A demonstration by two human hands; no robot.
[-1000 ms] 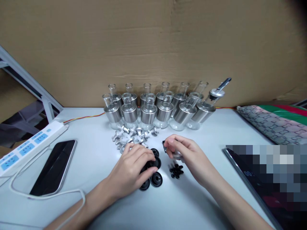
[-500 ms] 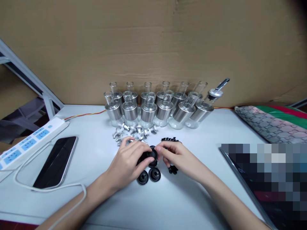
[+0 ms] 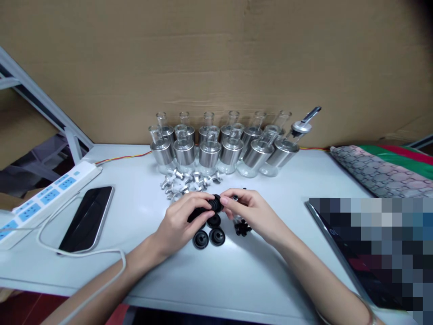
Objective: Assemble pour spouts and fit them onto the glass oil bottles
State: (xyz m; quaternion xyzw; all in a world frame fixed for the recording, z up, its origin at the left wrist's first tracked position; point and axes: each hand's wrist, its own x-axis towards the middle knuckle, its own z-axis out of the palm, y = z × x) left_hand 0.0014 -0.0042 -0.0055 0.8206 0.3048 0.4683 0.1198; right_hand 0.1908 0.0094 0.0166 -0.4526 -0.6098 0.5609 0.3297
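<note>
Both hands on a little black rubber cap over a white table

Left hand (image 3: 179, 223) pinches the round black rubber cap (image 3: 212, 205), right hand (image 3: 252, 212) meets it fingertip to fingertip. Three more black caps (image 3: 209, 234) lie just below, silver-collared glass bottles (image 3: 219, 149) lined up behind, dark phone (image 3: 88, 217) off left.

The round black cap (image 3: 214, 205) pinched between the left hand (image 3: 181, 221) and right hand (image 3: 252, 212) looks like matt rubber, as do the black caps lying near it (image 3: 209, 237). The far row of clear glass bottles (image 3: 223, 144) carries brushed, shiny metal collars. Small silvery metal stoppers (image 3: 184, 183) glint. The white tabletop (image 3: 237, 275) is smooth and slightly glossy. The brown cardboard wall (image 3: 216, 58) is matt, creased. On the left, a glossy black phone (image 3: 86, 217) and a white plastic power strip (image 3: 47, 198); at right, patterned cloth (image 3: 382, 174).
</note>
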